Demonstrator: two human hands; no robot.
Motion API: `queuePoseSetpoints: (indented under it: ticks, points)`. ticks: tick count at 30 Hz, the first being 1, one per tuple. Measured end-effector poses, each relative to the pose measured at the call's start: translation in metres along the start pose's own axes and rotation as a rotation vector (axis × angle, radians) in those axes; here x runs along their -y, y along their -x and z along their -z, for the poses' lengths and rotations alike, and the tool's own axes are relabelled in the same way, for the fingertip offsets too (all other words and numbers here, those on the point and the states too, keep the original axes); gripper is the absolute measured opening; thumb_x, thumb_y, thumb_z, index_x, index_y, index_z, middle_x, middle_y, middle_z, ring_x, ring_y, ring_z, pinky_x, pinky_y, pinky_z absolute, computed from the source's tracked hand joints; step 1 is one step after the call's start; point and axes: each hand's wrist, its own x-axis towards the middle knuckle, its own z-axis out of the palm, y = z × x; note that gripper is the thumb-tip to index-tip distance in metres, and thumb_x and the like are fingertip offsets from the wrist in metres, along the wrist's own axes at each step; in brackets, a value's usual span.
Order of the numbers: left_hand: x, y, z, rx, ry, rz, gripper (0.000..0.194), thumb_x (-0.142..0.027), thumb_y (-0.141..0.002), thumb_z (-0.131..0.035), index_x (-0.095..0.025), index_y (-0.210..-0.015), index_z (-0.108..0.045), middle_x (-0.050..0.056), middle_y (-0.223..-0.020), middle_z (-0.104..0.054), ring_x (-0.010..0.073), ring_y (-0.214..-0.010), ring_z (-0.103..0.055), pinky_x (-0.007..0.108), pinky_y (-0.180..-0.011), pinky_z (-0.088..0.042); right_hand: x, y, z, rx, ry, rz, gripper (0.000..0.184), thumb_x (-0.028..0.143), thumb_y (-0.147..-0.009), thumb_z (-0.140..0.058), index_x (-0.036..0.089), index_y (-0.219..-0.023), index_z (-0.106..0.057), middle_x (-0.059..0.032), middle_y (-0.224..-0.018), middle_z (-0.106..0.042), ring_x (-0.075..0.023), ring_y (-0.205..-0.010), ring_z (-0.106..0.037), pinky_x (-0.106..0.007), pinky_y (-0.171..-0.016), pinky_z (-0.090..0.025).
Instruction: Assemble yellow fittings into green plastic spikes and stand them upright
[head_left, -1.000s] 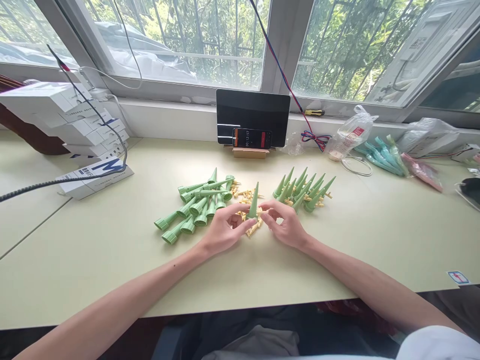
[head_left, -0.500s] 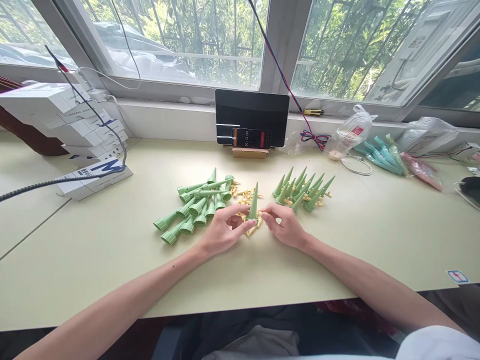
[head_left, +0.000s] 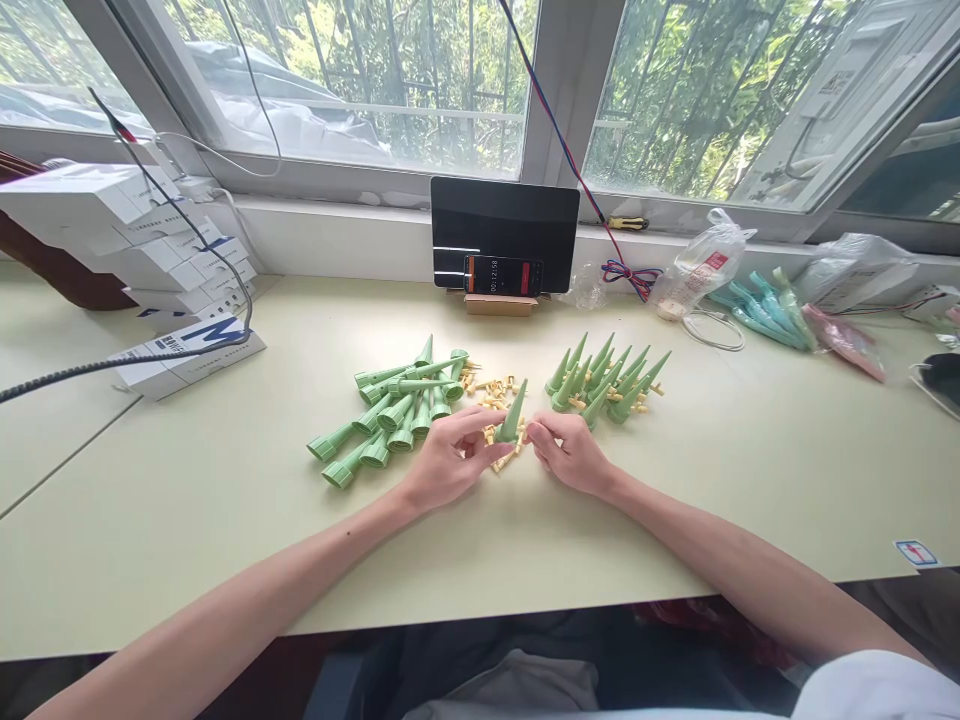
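Observation:
A green plastic cone spike (head_left: 514, 412) is pinched at its wide end by my left hand (head_left: 444, 463), its tip leaning up and to the right. My right hand (head_left: 571, 452) has its fingers closed against the base of that spike; whether a small piece is in them I cannot make out. Small tan plastic pieces (head_left: 491, 392) lie scattered under and behind both hands. A heap of green spikes (head_left: 394, 410) lies to the left. Another group of green spikes with tan pieces fitted (head_left: 606, 382) lies to the right.
A dark tablet (head_left: 504, 233) with a phone (head_left: 502, 275) showing a timer stands at the back. White boxes (head_left: 142, 245) and a black cable are at the left. Plastic bags with teal parts (head_left: 765, 305) lie at the right along the window sill.
The spike held in my left hand has tilted from upright to leaning right. My right hand has closed in slightly toward its base.

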Motion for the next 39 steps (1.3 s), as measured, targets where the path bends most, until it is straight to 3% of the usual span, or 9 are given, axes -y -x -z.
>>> queuePoseSetpoints:
  ticks: [13,24,28,33,39]
  points:
    - [0.002,0.002,-0.002,-0.022,-0.019,-0.002,0.030,-0.029,-0.083,-0.071,-0.013,-0.109,-0.070,0.005,-0.081,-0.065,0.0056,-0.049,-0.044,0.021,-0.044,-0.040,0.001,-0.001,0.000,-0.017,0.034,-0.003,0.045,0.046,-0.101,-0.040,0.019,-0.068,-0.054,0.0031,-0.050,-0.045,-0.0112,-0.049,-0.042,-0.024,-0.050,-0.035]
    - [-0.003,0.002,-0.002,-0.001,-0.006,0.112,0.035,-0.033,-0.083,-0.072,-0.012,-0.110,-0.068,-0.005,-0.056,-0.045,0.0070,-0.046,-0.037,0.021,-0.045,-0.038,0.002,-0.002,0.000,-0.029,0.003,-0.017,0.046,0.047,-0.100,-0.041,0.019,-0.065,-0.049,0.0020,-0.053,-0.048,-0.0111,-0.050,-0.042,-0.024,-0.049,-0.036]
    - [-0.002,0.002,-0.001,-0.012,0.042,0.161,0.037,-0.034,-0.082,-0.072,-0.012,-0.111,-0.068,-0.001,-0.064,-0.055,0.0067,-0.048,-0.041,0.021,-0.045,-0.041,0.003,-0.002,0.000,-0.030,-0.033,-0.022,0.032,0.044,-0.099,-0.048,0.018,-0.084,-0.060,0.0029,-0.058,-0.050,-0.0108,-0.051,-0.045,-0.024,-0.049,-0.038]
    - [-0.006,-0.001,0.000,-0.001,0.147,0.214,0.036,-0.034,-0.083,-0.072,-0.015,-0.113,-0.068,0.008,-0.099,-0.066,0.0053,-0.052,-0.048,0.019,-0.043,-0.041,0.001,-0.001,-0.002,-0.041,-0.060,0.016,0.022,0.038,-0.094,-0.058,0.019,-0.105,-0.061,-0.0001,-0.073,-0.058,-0.0117,-0.059,-0.052,-0.025,-0.054,-0.046]
    - [-0.009,-0.003,0.001,0.002,0.219,0.267,0.037,-0.034,-0.083,-0.071,-0.015,-0.116,-0.069,0.008,-0.098,-0.067,0.0035,-0.049,-0.046,0.017,-0.039,-0.037,0.001,0.000,-0.002,-0.045,-0.075,0.027,0.025,0.034,-0.091,-0.063,0.020,-0.112,-0.060,-0.0008,-0.080,-0.059,-0.0103,-0.057,-0.054,-0.025,-0.055,-0.049]
